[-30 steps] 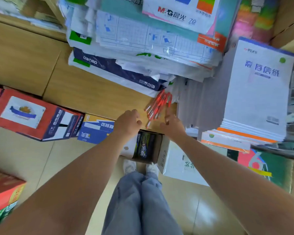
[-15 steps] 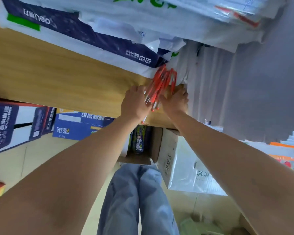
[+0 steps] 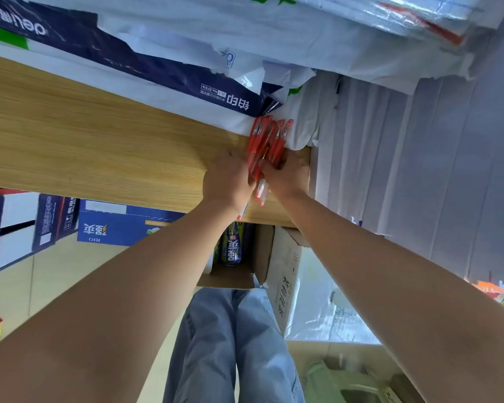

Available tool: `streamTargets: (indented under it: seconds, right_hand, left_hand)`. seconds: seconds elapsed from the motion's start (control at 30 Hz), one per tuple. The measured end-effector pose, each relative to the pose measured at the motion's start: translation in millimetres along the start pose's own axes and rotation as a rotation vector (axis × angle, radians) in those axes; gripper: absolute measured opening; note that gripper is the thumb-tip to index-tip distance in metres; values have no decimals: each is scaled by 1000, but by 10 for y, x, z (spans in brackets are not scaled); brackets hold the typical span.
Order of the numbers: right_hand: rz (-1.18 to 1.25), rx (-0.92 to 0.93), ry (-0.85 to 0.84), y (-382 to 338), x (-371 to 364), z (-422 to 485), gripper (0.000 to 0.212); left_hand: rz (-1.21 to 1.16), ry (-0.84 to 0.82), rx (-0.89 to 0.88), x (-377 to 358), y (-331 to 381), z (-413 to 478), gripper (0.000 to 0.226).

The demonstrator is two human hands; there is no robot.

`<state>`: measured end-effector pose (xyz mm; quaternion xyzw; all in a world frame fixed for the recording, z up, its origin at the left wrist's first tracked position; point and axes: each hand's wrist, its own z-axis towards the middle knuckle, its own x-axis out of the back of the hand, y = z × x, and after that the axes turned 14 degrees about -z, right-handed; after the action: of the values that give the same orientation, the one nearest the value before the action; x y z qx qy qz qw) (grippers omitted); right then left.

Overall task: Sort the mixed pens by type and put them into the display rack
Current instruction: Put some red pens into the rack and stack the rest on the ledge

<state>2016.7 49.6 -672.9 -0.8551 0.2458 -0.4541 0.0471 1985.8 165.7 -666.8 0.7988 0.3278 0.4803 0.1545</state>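
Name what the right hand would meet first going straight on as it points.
The right hand touches the red pens, so those first; past them, probably the navy paper pack, depth unclear.

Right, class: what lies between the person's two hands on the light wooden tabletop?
A bundle of red plastic pens, the left hand and right hand touching it from either side, on the light wooden tabletop; the head view shows it.
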Motion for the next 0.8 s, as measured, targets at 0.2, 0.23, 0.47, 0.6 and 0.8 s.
streamTargets:
  seconds: [0.2,0.23,0.47,0.6,0.8]
  right_hand:
    - [-37,-30,57,-12,-16,-20,17]
    - [-48,-33,67,-21,-33,-22,22]
    - [-64,-29,7,-75,-94,-18,29]
    - [-22,-6,-18,-65,-59,-61,36]
    - [140,-15,-122,-31,79,-171,15]
  left_hand:
    - [162,44,-29,25,0,-3,45]
    - [194,40,-35,32,-8,8,44]
    - [267,-8,-20,107,-66,1,40]
    - [73,-34,-39,143,-147,-90,26]
    - [-541,-173,165,149,-282,-202,7]
